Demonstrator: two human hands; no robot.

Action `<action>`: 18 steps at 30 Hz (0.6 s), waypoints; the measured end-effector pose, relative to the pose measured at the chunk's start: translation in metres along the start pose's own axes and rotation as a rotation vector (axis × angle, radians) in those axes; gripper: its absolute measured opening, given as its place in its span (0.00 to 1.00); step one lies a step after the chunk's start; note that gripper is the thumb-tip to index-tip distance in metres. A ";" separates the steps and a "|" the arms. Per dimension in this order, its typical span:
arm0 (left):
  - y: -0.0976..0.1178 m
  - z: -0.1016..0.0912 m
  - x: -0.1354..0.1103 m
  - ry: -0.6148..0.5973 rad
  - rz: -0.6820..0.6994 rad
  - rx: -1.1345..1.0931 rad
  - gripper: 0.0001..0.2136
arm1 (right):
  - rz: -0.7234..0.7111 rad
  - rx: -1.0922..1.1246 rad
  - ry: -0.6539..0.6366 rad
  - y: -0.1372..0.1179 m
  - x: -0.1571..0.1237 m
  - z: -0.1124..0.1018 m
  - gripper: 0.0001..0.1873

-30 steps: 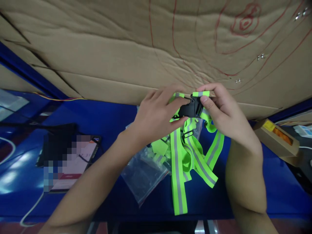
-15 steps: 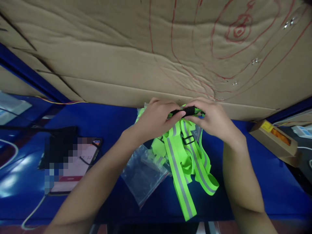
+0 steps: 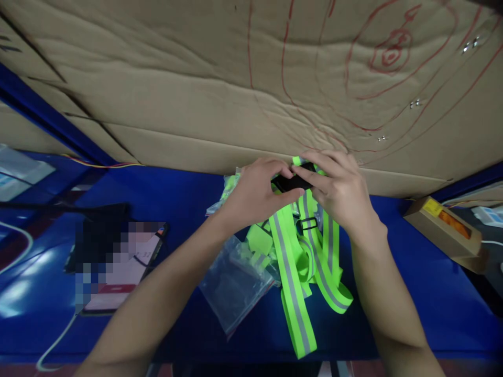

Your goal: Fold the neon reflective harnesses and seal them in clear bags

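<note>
Near the foot of the cardboard, both hands are raised over a neon green reflective strap harness [image 3: 293,293] with grey stripes. My left hand [image 3: 253,191] is closed, gripping one end of a black buckle [image 3: 291,182] between thumb and fingers. On the buckle's other end, my right hand [image 3: 340,191] is closed with its fingers bent over it; the fingers partly hide the buckle. From there the straps hang down in loops, one carrying a black slider [image 3: 308,223]. A clear plastic bag [image 3: 233,293] lies under the left wrist, beside the straps.
A blue table [image 3: 188,199] meets a cardboard panel [image 3: 176,104] with red drawn lines. To the left lies a phone-like device [image 3: 129,262], partly blurred out, with cables. At right stands a small cardboard box [image 3: 444,230] with an orange window.
My right hand has turned, its back now more toward me and its fingers over the buckle. A strap end shows above the fingers. The view has shifted slightly.
</note>
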State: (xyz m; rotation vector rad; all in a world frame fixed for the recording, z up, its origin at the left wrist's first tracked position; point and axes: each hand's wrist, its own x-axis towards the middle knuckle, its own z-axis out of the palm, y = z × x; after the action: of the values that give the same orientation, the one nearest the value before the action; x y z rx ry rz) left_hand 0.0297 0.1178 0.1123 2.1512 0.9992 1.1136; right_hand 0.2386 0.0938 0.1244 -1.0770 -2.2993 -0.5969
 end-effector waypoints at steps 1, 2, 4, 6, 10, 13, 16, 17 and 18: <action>0.003 0.001 -0.001 0.025 -0.009 0.041 0.10 | 0.001 -0.010 -0.008 0.000 0.000 0.001 0.19; 0.005 0.001 -0.001 0.036 -0.023 0.066 0.10 | 0.009 -0.018 -0.019 0.000 0.001 0.001 0.19; 0.005 0.000 -0.001 0.006 -0.073 0.073 0.10 | 0.045 -0.028 -0.048 0.004 0.001 0.002 0.20; 0.001 -0.005 0.001 -0.033 -0.137 0.068 0.10 | 0.117 -0.029 -0.065 0.016 -0.001 -0.001 0.20; -0.014 -0.023 0.008 0.059 -0.178 -0.152 0.10 | 0.386 0.093 0.005 0.059 -0.019 -0.015 0.13; -0.020 -0.039 0.019 0.316 -0.201 -0.501 0.10 | 0.671 0.152 0.206 0.095 -0.039 -0.030 0.16; -0.025 -0.058 0.029 0.651 -0.142 -0.649 0.12 | 0.798 0.165 0.506 0.126 -0.059 -0.045 0.14; -0.029 -0.066 0.032 0.735 -0.118 -0.675 0.13 | 0.794 0.197 0.622 0.137 -0.066 -0.049 0.11; -0.034 -0.075 0.033 0.818 -0.093 -0.707 0.14 | 0.784 0.245 0.734 0.148 -0.073 -0.054 0.09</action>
State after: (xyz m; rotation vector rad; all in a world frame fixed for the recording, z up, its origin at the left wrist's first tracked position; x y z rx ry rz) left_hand -0.0331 0.1721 0.1436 1.0721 0.8053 1.9903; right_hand 0.4104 0.1081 0.1448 -1.2468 -1.1589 -0.2948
